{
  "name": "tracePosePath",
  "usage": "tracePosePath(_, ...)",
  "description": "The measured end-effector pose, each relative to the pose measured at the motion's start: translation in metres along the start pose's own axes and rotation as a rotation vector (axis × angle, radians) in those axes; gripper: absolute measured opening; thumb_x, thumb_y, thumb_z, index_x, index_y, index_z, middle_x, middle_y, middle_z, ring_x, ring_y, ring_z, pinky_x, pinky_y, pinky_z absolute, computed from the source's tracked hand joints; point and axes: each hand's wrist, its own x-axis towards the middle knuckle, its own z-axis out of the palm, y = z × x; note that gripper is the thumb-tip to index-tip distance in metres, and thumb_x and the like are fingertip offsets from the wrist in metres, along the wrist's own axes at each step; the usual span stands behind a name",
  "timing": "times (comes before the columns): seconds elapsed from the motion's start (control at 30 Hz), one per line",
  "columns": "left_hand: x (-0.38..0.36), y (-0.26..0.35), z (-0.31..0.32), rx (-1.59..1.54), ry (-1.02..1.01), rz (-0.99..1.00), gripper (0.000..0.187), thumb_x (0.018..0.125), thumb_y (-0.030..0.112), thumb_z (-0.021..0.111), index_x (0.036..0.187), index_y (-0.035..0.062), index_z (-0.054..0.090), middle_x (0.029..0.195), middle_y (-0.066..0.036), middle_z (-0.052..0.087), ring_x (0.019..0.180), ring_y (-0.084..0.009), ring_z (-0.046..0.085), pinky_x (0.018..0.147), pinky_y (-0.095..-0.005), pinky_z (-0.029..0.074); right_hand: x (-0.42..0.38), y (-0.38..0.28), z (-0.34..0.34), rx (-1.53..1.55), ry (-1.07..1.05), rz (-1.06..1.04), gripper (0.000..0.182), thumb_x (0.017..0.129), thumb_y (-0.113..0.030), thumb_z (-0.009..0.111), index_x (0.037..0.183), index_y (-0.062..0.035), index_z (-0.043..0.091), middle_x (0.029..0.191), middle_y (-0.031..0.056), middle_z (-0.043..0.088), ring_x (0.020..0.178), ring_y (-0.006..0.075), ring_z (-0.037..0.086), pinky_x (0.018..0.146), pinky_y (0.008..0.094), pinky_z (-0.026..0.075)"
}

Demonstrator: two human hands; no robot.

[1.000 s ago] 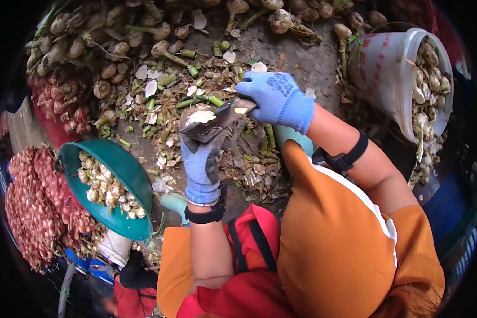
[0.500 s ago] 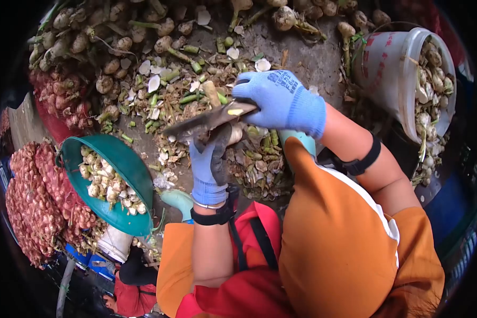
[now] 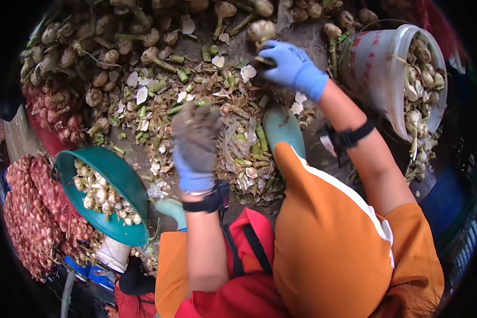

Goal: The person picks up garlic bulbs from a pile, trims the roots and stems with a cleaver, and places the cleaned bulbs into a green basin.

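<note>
My right hand (image 3: 293, 68), in a blue glove with dark-coated fingers, reaches to the top of the work area. It is closed, and the dark piece in its grip looks like the knife (image 3: 265, 62), though the blade is smeared. A large garlic bulb (image 3: 261, 31) lies at the tips of that hand; whether they touch is blurred. My left hand (image 3: 195, 143), gloved the same way, hovers over the heap of cut stalks and peelings (image 3: 244, 153). Motion smears its fingers, and no bulb shows in it.
Untrimmed garlic (image 3: 69, 47) is piled at the upper left. A teal basin (image 3: 135, 183) of trimmed bulbs tilts at left beside red net sacks (image 3: 32, 217). A white bucket (image 3: 373, 69) of garlic leans at right. My teal boot (image 3: 284, 132) stands by the peelings; another person (image 3: 135, 302) sits lower left.
My hands have parted: the right moved up and right to the large bulb, the left down slightly. The garlic bulb the left hand held against the knife blade no longer shows there.
</note>
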Motion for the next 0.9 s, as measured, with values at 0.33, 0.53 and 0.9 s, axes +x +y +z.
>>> tracePosePath(0.33,-0.013,-0.006,0.025,0.623,0.135,0.095,0.055,0.077,-0.007,0.066,0.128,0.0015,0.045,0.115,-0.014,0.063,0.102,-0.0227,0.065,0.088,-0.037,0.056,-0.028,-0.093,-0.044,0.143,-0.207,0.03,0.025,0.079,-0.03,0.069,0.093,-0.01,0.064,0.096,0.0112,0.061,0.088,0.0294,0.066,0.077,0.0422,0.053)
tracePosePath(0.53,-0.018,-0.013,-0.014,1.126,0.033,0.257,0.087,0.072,0.012,0.084,0.139,0.0036,0.03,0.13,-0.017,0.052,0.111,-0.026,0.059,0.093,-0.0388,0.052,-0.034,-0.113,-0.042,-0.021,-0.263,-0.234,0.034,0.069,-0.02,0.072,0.098,-0.0105,0.057,0.105,0.0091,0.059,0.093,0.0308,0.063,0.073,0.0415,0.054)
tracePosePath(0.9,-0.037,-0.018,0.001,1.229,0.046,0.512,0.034,0.089,0.004,0.057,0.123,0.0004,0.06,0.116,-0.011,0.063,0.104,-0.0229,0.062,0.088,-0.0355,0.051,-0.02,-0.093,-0.008,0.127,-0.206,-0.145,0.029,0.068,-0.019,0.067,0.094,-0.0109,0.059,0.091,0.012,0.057,0.087,0.0346,0.062,0.069,0.0459,0.051)
